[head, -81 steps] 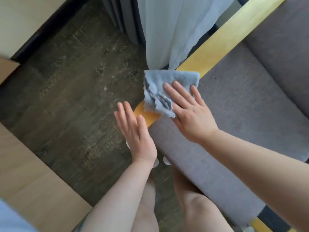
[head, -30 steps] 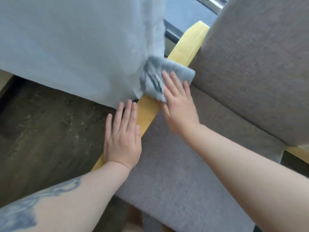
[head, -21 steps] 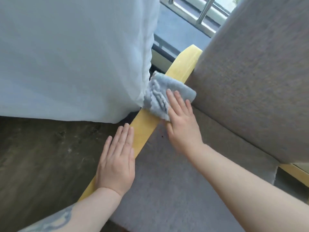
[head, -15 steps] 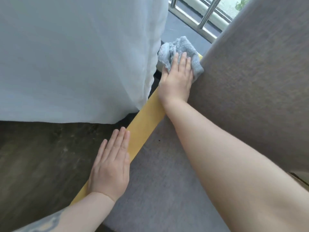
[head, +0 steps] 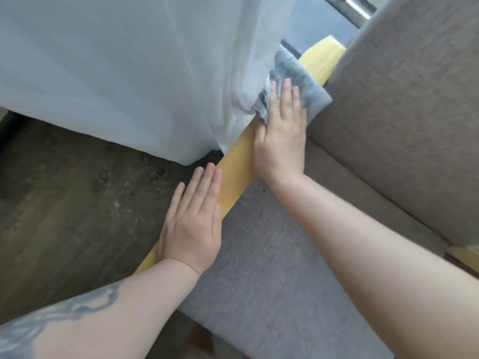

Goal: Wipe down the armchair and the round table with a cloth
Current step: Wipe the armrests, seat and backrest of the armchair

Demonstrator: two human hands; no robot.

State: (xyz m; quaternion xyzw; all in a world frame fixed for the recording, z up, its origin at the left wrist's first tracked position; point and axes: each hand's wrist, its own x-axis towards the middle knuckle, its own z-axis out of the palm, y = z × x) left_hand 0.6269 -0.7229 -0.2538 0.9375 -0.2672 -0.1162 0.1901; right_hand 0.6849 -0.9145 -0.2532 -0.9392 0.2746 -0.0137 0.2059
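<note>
The armchair has a grey seat cushion [head: 272, 255], a grey back cushion [head: 404, 112] and a yellow wooden armrest [head: 233, 174] running from lower left to upper right. My right hand [head: 281, 136] lies flat on a grey-blue cloth [head: 298, 79], pressing it on the armrest beside the back cushion. My left hand [head: 193, 218] rests flat, fingers together, on the nearer part of the armrest and holds nothing. The round table is out of view.
A white sheer curtain [head: 129, 68] hangs against the armrest's outer side and touches the cloth. Dark wood-look floor [head: 72, 208] lies left of the chair. A metal railing [head: 355, 3] shows at the top behind the chair.
My right hand drew the cloth back down the armrest from its far end toward me. My left hand stayed on the near part of the armrest.
</note>
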